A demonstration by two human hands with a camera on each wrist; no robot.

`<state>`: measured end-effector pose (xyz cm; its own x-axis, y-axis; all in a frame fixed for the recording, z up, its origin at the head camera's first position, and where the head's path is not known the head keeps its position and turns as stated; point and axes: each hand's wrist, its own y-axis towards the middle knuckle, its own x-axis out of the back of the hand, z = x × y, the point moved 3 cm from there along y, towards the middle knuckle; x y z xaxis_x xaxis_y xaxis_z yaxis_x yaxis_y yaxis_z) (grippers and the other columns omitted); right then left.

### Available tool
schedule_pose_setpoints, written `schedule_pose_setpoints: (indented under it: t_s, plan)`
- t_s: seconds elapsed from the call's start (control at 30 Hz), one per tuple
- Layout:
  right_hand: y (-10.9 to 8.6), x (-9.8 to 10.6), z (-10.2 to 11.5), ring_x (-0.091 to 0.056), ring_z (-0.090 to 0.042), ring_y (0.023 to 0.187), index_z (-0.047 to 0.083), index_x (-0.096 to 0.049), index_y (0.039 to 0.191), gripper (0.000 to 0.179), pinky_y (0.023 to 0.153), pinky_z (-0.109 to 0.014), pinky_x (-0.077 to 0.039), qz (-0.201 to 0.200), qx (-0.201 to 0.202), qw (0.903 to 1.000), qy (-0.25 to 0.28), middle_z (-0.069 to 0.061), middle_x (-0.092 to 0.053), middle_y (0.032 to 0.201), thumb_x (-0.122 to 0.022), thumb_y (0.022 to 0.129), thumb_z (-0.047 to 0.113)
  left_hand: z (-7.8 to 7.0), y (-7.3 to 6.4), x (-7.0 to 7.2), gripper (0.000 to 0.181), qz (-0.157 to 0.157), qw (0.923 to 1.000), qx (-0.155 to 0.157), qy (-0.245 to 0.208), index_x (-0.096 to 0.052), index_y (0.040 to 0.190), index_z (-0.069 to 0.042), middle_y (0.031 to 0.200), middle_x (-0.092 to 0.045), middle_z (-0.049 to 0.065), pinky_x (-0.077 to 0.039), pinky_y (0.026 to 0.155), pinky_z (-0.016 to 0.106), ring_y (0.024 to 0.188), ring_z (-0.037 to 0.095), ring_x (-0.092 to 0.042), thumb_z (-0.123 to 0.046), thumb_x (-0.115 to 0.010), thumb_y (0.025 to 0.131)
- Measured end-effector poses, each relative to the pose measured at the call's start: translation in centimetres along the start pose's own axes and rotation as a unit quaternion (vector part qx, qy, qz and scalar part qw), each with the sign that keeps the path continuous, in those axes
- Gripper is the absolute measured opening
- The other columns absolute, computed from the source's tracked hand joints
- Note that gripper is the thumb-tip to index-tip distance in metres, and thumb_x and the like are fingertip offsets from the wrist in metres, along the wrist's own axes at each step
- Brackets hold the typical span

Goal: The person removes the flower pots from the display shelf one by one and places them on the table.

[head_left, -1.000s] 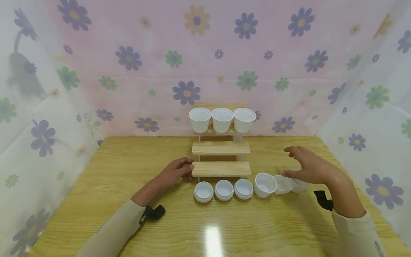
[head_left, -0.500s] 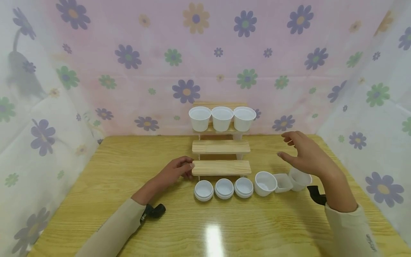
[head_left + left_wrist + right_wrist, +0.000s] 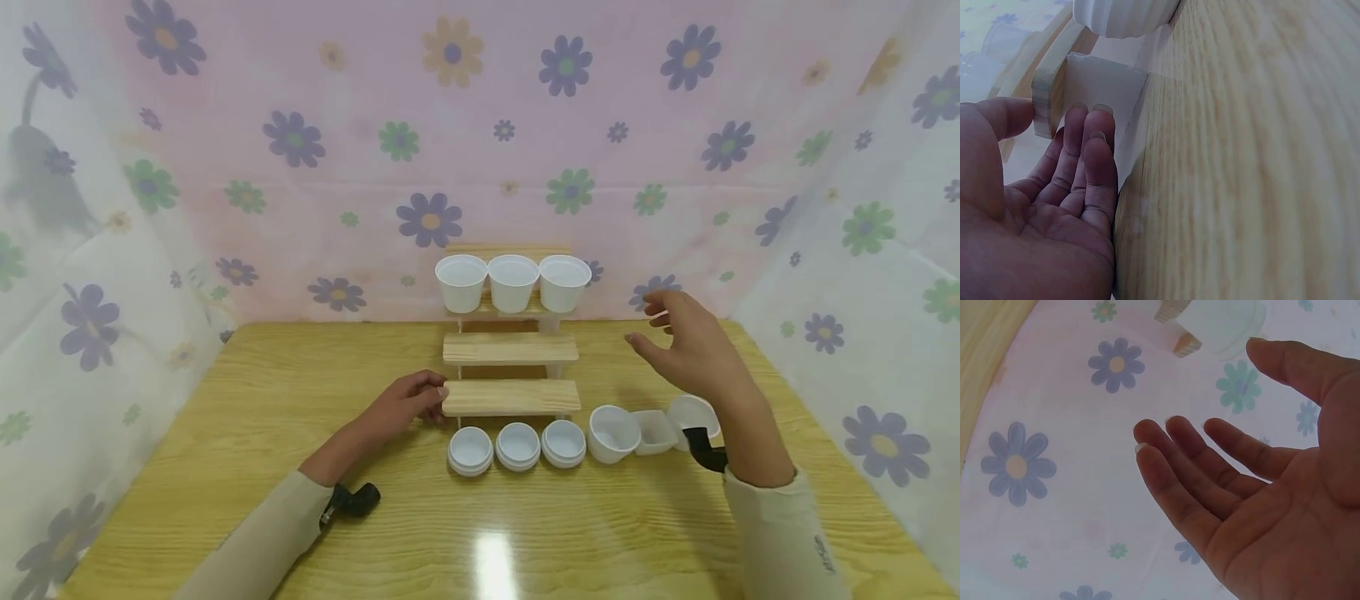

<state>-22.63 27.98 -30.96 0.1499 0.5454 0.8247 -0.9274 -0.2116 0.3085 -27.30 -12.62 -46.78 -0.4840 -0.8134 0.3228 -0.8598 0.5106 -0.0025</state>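
Note:
My left hand [image 3: 407,398] holds the left end of the lowest board of a wooden tiered shelf [image 3: 510,397]. In the left wrist view, the thumb touches the board's edge and the slightly bent fingers [image 3: 1088,144] lie against the pale side support. My right hand [image 3: 686,342] is raised right of the shelf, its fingers spread and loosely bent, holding nothing. Three white cups [image 3: 513,283] stand on the top board. Right of the shelf on the table are a white round cup [image 3: 614,434], a translucent square cup [image 3: 654,432] and another white cup [image 3: 686,412], partly hidden by the right wrist's black mount.
Three low white round tubs [image 3: 517,447] stand in a row before the shelf on the wooden table [image 3: 300,358]. The middle board [image 3: 510,348] bears nothing. Flower-printed fabric [image 3: 345,217] closes off the back and both sides.
My right hand has risen and moved left, away from the cups on the right and toward the shelf. The left hand stays at the lowest board's end.

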Motion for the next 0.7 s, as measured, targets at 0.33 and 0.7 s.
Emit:
schedule_pose_setpoints:
  t_s: [0.33,0.7]
  plan:
    - [1.0,-0.7,1.4,-0.060,-0.046,0.121,-0.006,-0.046,0.149,0.060,0.103,-0.064,-0.049,-0.020,-0.004,0.9992,0.035,-0.027,-0.058,0.134,-0.073,0.102,0.020,-0.2,-0.3,0.1,0.039,0.001,1.0000,0.004,0.000,-0.057,0.137,0.003,0.102,-0.070,0.011,-0.057,0.086,0.039,0.094,0.028,-0.068,-0.028,-0.051,0.114]
    - [2.6,-0.9,2.3,-0.062,-0.048,0.122,-0.004,-0.044,0.153,0.068,0.103,-0.063,-0.051,-0.033,-0.020,0.9977,0.055,-0.027,-0.059,0.137,-0.075,0.101,0.028,0.0,0.1,0.2,0.040,0.002,1.0000,-0.003,-0.005,-0.056,0.137,0.004,0.103,-0.070,0.011,-0.057,0.086,0.037,0.095,0.027,-0.068,-0.028,-0.052,0.114]
